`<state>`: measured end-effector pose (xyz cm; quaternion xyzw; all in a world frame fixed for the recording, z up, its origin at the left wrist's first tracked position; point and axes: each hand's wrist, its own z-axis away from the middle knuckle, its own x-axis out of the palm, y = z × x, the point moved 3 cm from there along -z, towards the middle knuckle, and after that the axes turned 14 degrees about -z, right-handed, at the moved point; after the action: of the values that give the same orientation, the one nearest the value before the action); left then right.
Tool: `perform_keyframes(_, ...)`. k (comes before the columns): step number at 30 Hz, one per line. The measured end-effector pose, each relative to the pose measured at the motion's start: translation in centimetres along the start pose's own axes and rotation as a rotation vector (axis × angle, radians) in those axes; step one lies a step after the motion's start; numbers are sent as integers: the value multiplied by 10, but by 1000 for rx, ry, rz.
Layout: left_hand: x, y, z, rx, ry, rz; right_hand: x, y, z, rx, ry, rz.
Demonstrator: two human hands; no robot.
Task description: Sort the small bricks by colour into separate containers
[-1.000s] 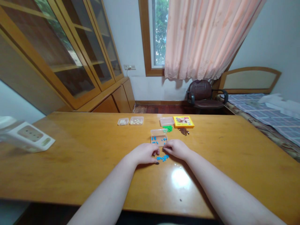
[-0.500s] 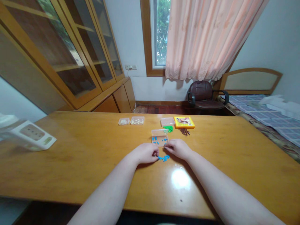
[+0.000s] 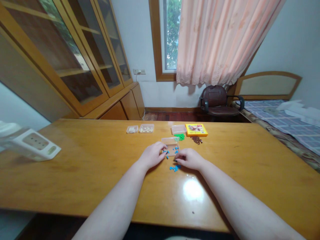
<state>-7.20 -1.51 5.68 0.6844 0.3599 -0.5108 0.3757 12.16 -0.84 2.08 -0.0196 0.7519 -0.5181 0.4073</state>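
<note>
The left hand point(image 3: 154, 155) is bent at the clear box point(image 3: 170, 141); the right hand point(image 3: 190, 158) is curled beside the blue pile point(image 3: 175, 168), found between the wrists. Whether either pinches a piece cannot be told. Pieces are probably best lifted singly, the box wall left unbumped.

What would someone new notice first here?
Probably the two hands by a clear box and little blue pieces, around the middle of the wooden table. A bright yellow box lies near its far edge, and a big pink curtain hangs at the window beyond.
</note>
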Motion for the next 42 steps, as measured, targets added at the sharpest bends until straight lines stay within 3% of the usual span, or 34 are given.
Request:
perform_keyframes(2,0,2,1,35,-36,1,0,1,0,38,-46,-10)
perform_keyframes(6,7,15,6,239,-246,45,-2,-3,2,56,-143,2)
perform_keyframes(9,10,17,7,260,-299,24,-2,-5,3,51,-151,22)
perform_keyframes(14,9,8,5,134,-217,-95,-1,0,3,84,-140,-17)
perform_keyframes(19,9,10,6,108,-257,-180,3,9,0,65,-156,-28)
perform_keyframes(25,11,12,6,58,-243,-174,4,11,-3,18,-58,85)
perform_keyframes(35,9,16,7,106,-256,-184,5,7,-1,-11,-96,133)
perform_keyframes(38,6,16,7,138,-203,-169,6,6,-2,-10,-83,154)
perform_keyframes(42,1,9,1,71,-5,-144,8,5,-2,-17,-65,173)
